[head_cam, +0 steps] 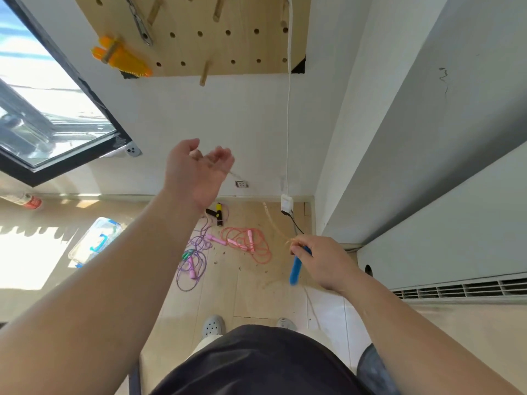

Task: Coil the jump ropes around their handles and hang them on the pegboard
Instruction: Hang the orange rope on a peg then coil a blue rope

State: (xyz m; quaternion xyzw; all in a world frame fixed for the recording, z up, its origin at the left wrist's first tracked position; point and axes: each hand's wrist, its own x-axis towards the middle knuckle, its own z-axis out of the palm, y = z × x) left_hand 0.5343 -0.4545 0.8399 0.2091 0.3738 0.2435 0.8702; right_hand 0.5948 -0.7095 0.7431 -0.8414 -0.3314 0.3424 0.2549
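Jump rope [272, 220], thin and pale, up in the air between both hands, in front of the white wall. Blue handle [296, 267] gripped at its top end by the right hand [320, 262], fingers wrapped tight round it. Almost straight up and down, free end toward the floor, tipped a little to the left. Cord going up and left from there to the left hand [196, 173], raised higher. Fingers there curled in, but too blurry to tell whether clamped on the cord.

Pegboard [242, 49] high on the wall, with wooden pegs [204, 74] sticking out, an orange bundle [122, 57] and a metal chain [139, 22] hanging on it. White cable [289, 109] down the wall to a small white box [286, 202]. On the floor below: pink rope [248, 243], purple rope [194, 260], black and yellow handles [218, 213], and a clear box [94, 240] off to the left.

Top of the pegboard cut off by the edge. Cord smeared and hard to see near the left hand.
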